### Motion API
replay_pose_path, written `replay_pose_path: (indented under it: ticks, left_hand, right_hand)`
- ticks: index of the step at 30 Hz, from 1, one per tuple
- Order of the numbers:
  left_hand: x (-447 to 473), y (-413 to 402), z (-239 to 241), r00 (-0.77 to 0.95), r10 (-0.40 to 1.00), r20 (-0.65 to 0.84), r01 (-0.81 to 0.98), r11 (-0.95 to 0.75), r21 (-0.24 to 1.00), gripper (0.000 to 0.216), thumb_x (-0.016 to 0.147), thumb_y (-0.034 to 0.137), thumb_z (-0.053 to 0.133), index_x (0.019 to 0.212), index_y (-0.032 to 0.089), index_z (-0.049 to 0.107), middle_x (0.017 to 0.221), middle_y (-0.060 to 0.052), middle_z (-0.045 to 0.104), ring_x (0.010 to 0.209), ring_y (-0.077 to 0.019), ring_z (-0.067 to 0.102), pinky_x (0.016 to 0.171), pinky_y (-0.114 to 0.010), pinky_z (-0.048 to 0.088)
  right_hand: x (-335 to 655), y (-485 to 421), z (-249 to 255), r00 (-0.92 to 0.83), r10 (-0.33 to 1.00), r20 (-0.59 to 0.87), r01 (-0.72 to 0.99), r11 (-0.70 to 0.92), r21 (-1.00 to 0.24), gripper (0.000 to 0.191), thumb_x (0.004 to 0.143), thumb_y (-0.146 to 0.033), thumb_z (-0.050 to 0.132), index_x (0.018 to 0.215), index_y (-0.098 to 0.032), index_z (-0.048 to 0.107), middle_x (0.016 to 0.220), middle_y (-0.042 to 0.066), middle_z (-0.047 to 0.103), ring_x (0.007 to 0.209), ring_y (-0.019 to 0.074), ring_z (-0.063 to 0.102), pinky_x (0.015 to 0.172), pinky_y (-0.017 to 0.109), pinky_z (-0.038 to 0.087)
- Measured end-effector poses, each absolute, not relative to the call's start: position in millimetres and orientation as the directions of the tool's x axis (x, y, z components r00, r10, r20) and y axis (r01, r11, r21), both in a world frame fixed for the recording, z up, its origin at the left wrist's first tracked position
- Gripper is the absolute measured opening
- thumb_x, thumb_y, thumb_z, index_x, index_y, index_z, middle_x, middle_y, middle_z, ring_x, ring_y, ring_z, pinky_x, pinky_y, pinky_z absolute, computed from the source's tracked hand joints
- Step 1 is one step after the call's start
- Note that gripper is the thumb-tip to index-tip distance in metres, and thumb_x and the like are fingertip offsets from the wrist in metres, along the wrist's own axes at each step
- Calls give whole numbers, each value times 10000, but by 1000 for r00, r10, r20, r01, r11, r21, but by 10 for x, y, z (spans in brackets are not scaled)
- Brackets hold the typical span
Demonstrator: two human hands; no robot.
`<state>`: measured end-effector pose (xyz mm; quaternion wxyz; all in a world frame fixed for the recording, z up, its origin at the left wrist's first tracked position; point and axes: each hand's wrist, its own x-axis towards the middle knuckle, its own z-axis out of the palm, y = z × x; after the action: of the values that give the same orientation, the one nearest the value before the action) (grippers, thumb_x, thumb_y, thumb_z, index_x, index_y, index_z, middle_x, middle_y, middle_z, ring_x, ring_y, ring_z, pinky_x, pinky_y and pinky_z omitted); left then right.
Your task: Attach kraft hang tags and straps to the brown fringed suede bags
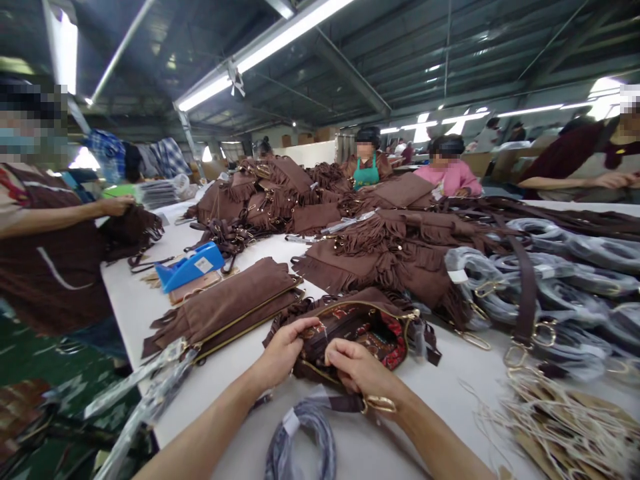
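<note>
A dark brown suede-like handbag [365,303] lies in front of me with its gold zipper open, showing a red patterned lining. At the left end of the opening, my left hand [283,353] pinches the bag's edge, its index finger stretched along the inside. My right hand [357,367] is curled closed over the front of the opening; what its fingertips hold is hidden. A thin pale strand shows between the two hands. Just below the bag, a plastic-wrapped coiled strap [301,443] lies with a gold clasp [379,404] beside my right wrist.
Flat brown bags [235,300] and a blue tape dispenser [191,267] are on the left. Fringed bags [350,257] are heaped farther back. Wrapped straps [565,287] and stringed tags [565,427] cover the right. A co-worker [45,227] stands at left; others sit beyond the table [430,427].
</note>
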<state>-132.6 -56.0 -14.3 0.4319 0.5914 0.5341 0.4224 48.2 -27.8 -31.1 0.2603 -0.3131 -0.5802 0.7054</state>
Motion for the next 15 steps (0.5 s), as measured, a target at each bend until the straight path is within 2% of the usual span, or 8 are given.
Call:
replay_pose_path:
  ticks: [3, 6, 8, 10, 13, 15]
  left_hand:
    - [-1295, -607, -103, 129, 955, 267, 515, -295, 805, 580, 693, 11, 359, 1157, 195, 654, 1134, -63, 629, 1110, -191, 547, 1045, -367, 383]
    - [-1253, -701, 53, 262, 884, 388, 651, -458, 605, 563, 632, -30, 367, 1005, 219, 707, 1289, -62, 509, 1229, -210, 453, 1080, -371, 337]
    - [-1223, -764, 148, 362, 868, 340, 674, -496, 548, 534, 605, -34, 397, 966, 218, 698, 1355, -51, 450, 1265, -219, 418, 1089, -356, 325]
    - [-1189, -800, 175, 423, 871, 250, 696, -489, 525, 518, 620, -18, 436, 1013, 221, 673, 1242, -62, 523, 1166, -214, 492, 1019, -333, 394]
    - [-1140, -778, 84, 344, 911, 228, 761, -413, 501, 418, 703, 26, 469, 1015, 209, 679, 975, -62, 588, 956, -203, 567, 856, -303, 460]
    - [-1122, -727, 2, 246, 934, 259, 774, -351, 527, 332, 750, 56, 484, 948, 203, 708, 895, -58, 601, 893, -198, 578, 802, -290, 458]
  right_hand:
    - [507, -264, -370, -648, 747, -148, -52, -237, -970, 446, 663, -634, 637, 671, -220, 472, 391, -147, 273, 327, 39, 176, 367, 218, 83]
    - [520, -244, -401, -629, 763, -149, -78, -253, -964, 467, 658, -657, 618, 667, -216, 464, 406, -141, 318, 323, 28, 156, 372, 221, 82]
    - [533, -237, -399, -630, 763, -145, -95, -261, -961, 476, 658, -664, 615, 668, -212, 464, 417, -134, 355, 325, 23, 153, 374, 218, 89]
    - [551, -238, -380, -640, 756, -138, -106, -264, -959, 481, 666, -665, 620, 670, -211, 461, 420, -127, 386, 328, 22, 157, 375, 213, 94]
    - [594, -242, -331, -643, 756, -122, -116, -254, -960, 485, 674, -665, 628, 685, -206, 470, 461, -108, 456, 337, 23, 172, 374, 210, 92]
    - [634, -240, -299, -628, 769, -119, -110, -238, -965, 474, 675, -657, 625, 692, -206, 482, 482, -104, 468, 338, 27, 179, 370, 213, 89]
